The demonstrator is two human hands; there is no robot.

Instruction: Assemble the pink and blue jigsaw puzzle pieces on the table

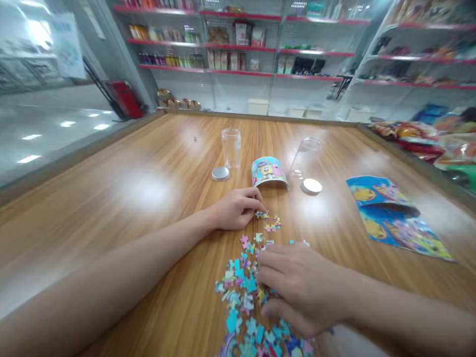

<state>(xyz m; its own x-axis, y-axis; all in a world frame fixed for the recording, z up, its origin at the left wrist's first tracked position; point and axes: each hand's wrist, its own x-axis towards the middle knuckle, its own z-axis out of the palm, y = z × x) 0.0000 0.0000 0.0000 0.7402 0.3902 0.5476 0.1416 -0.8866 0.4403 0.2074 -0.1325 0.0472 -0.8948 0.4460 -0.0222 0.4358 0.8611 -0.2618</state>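
Note:
Loose jigsaw pieces (240, 275), mostly light blue with some pink, purple and yellow, lie in a heap on the wooden table (167, 277). My left hand (241, 208) rests beyond the heap, its fingers curled and the fingertips at a small group of yellow jigsaw pieces (262, 214). Close by on the right is another joined yellow cluster (273, 225). My right hand (297, 285) is over the right side of the heap, thumb apart from the fingers. It is slightly blurred and covers some pieces; nothing shows in its grasp.
Farther back are a curved cartoon picture card (268, 171), an upright clear jar (231, 148), a tilted clear jar (305, 158), a silver lid (220, 173) and a white lid (311, 186). A folded blue picture sheet (397, 215) lies right. Stocked shelves (241, 45) stand behind.

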